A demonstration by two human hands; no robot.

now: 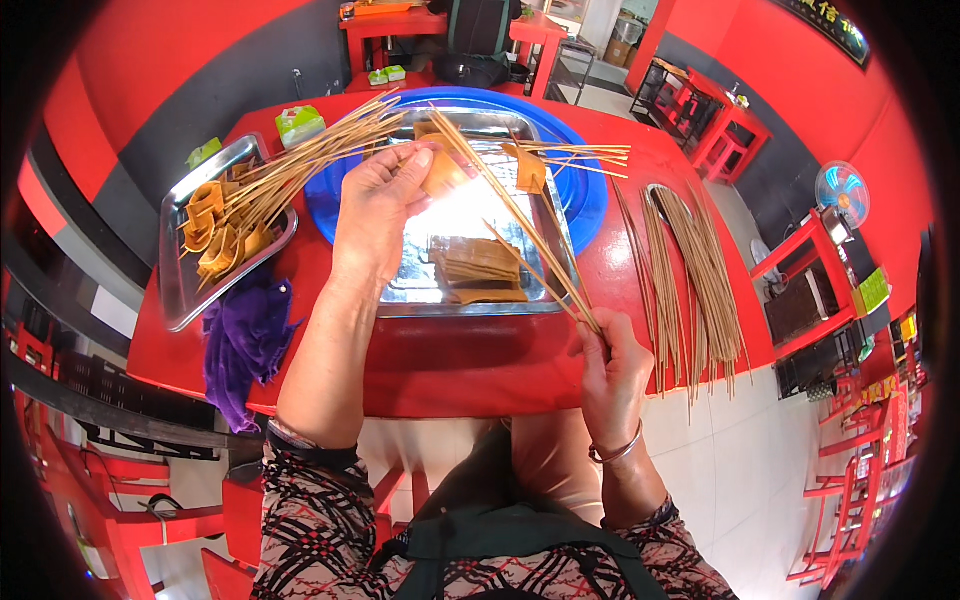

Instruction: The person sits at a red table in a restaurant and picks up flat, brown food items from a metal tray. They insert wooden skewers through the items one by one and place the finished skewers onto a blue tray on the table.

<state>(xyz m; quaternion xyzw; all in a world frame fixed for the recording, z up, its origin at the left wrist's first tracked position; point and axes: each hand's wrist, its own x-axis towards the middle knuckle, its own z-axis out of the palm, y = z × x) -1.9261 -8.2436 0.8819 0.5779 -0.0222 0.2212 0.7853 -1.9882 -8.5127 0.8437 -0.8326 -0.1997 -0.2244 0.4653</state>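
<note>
My left hand [386,187] pinches a thin tan-orange sheet, perhaps tofu skin [444,171], above a metal tray [420,300]. In my right hand [615,360] are several thin wooden skewers [525,214], gripped near their lower ends and slanting up to the left over the tray. One shorter skewer slants apart from them. Flat brown sheets [476,262] lie stacked at the tray's near side. A folded piece on a skewer [527,169] rests at the tray's right, by loose skewers. On the left, a second metal tray [171,300] holds folded pieces threaded on skewers [217,225].
The tray stands partly on a large blue round basin [589,217] on a red table [450,367]. A purple cloth [247,337] hangs over the left edge. Many bare skewers [697,285] lie at the right. A green-and-white packet [298,124] sits at the back left.
</note>
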